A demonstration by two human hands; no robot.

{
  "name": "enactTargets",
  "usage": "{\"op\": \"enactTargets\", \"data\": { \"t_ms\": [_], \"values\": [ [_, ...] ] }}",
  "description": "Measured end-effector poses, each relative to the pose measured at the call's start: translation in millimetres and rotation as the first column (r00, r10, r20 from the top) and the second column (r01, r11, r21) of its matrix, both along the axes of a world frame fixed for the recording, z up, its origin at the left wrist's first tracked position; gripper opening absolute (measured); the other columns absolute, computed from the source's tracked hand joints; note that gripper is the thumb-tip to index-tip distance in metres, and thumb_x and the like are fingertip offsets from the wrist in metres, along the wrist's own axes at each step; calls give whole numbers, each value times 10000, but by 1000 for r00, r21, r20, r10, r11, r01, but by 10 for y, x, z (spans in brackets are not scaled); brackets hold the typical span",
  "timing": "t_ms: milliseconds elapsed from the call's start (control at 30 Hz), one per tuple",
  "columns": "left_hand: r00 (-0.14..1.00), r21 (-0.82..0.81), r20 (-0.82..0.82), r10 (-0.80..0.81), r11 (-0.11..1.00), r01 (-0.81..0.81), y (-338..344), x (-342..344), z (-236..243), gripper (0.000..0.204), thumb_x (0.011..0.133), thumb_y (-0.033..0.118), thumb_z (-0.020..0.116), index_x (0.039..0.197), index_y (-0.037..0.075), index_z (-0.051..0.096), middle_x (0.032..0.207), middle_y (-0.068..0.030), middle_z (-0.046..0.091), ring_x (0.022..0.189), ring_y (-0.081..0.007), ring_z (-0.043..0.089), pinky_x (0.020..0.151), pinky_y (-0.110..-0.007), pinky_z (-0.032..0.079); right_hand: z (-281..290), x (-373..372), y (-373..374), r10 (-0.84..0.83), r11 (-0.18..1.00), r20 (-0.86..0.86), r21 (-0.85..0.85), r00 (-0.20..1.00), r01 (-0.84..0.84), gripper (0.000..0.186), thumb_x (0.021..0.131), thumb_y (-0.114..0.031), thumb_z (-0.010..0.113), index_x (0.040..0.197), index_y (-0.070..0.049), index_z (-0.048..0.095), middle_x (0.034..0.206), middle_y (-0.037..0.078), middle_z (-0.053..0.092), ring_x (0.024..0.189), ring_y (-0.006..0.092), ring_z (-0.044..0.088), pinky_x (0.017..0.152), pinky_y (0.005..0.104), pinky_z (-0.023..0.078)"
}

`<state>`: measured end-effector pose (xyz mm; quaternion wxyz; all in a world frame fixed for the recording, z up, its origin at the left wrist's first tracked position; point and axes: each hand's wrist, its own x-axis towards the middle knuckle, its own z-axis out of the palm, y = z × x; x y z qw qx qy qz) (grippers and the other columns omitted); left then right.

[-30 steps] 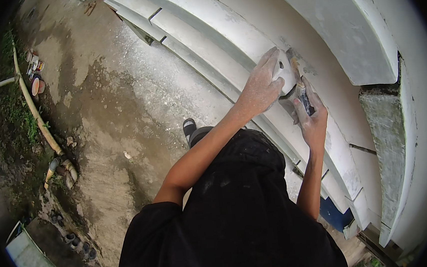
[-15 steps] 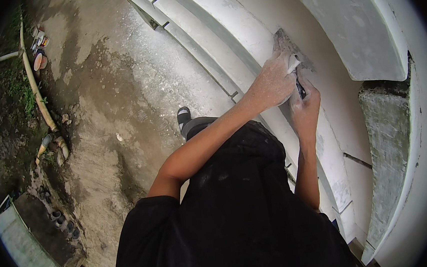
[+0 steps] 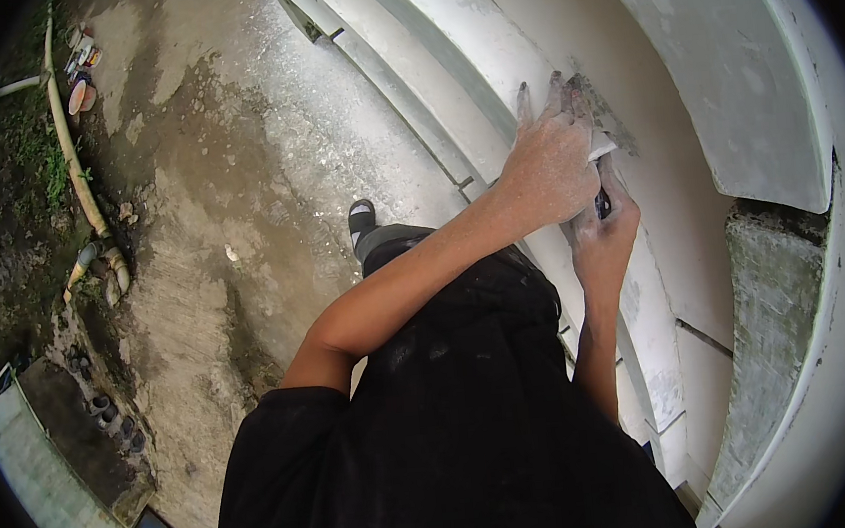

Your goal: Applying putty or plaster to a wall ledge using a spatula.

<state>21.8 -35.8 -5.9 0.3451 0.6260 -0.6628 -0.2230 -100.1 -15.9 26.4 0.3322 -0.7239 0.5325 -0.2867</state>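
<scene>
My left hand [image 3: 549, 170], coated in white dust, reaches across with its fingers stretched out and spread over the pale ledge [image 3: 642, 276] beside a grey smudged patch [image 3: 609, 110]. A small white piece [image 3: 602, 145] shows at its edge; whether the hand touches or holds it I cannot tell. Just below, my right hand [image 3: 610, 229] is closed, its fingers bent round a small dark object [image 3: 603, 203], possibly a tool handle, most of which is hidden. The two hands nearly touch.
Stepped white ledges [image 3: 397, 62] curve along my right, beside a grey panel [image 3: 714, 52] and a stained block [image 3: 776, 276]. To the left lies stained concrete ground [image 3: 180, 214] with white dust. A pipe [image 3: 66, 143] and discarded containers [image 3: 82, 95] are farther left.
My left hand's fingers have spread apart, and the hand has shifted slightly right and nearer to me. My right hand keeps its grip, lower by a little. The view has shifted somewhat.
</scene>
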Motion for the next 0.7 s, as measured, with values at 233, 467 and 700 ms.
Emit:
{"op": "enactTargets", "data": {
  "t_ms": [233, 467, 700],
  "values": [
    [996, -21, -52, -73, 997, 72, 28, 28, -98, 685, 754, 84, 558, 1358, -194, 396, 1387, -393, 420, 1433, -511, 222, 1149, -682, 101, -66, 6, 48, -63, 997, -49, -54, 997, 61, 462, 868, 76, 548, 1325, 136, 517, 988, 229, 699, 911, 116, 597, 874, 283, 478],
    [993, -36, -67, -101, 994, 98, 9, 99, -14, 688, 757, 74, 557, 1377, -169, 384, 1388, -378, 427, 1431, -509, 226, 1156, -669, 108, -190, 0, 57, -101, 987, -45, -131, 994, 94, 450, 880, 47, 557, 1323, 123, 529, 982, 233, 707, 861, 148, 608, 860, 312, 487],
    [994, -98, -53, -94, 991, 88, -29, 107, -152, 702, 813, 111, 569, 1414, -160, 327, 1412, -396, 387, 1437, -501, 222, 1170, -641, 112, -35, 111, 76, -159, 985, -141, -93, 977, 147, 461, 874, 29, 577, 1327, 102, 539, 767, 206, 614, 736, 121, 540, 739, 295, 488]
  ]
}}
